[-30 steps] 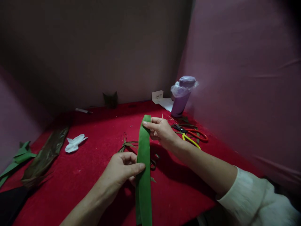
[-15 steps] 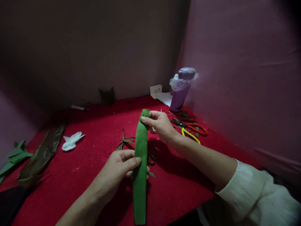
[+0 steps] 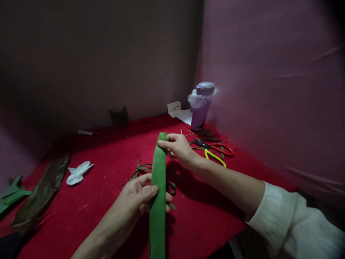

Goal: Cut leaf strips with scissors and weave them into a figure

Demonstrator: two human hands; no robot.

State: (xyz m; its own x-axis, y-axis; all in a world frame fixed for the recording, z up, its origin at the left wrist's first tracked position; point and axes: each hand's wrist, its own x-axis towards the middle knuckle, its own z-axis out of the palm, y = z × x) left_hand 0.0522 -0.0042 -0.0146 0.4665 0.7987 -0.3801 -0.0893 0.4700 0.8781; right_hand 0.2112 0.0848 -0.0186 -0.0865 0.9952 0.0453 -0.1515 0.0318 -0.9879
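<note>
A long bright green leaf strip stretches lengthwise away from me above the red tabletop. My right hand pinches its far end between thumb and fingers. My left hand grips the strip near its middle, thumb on top and fingers underneath. Under the strip lie thin dark leaf scraps.
Scissors with red handles and yellow handles lie right of my right hand. A purple cup wrapped in plastic and white papers stand at the back. A crumpled tissue, a dark leaf, green leaves and a pen lie left.
Both hands keep their hold on the green strip. The view has shifted a little, and the strip sits slightly lower and further left in the picture.
</note>
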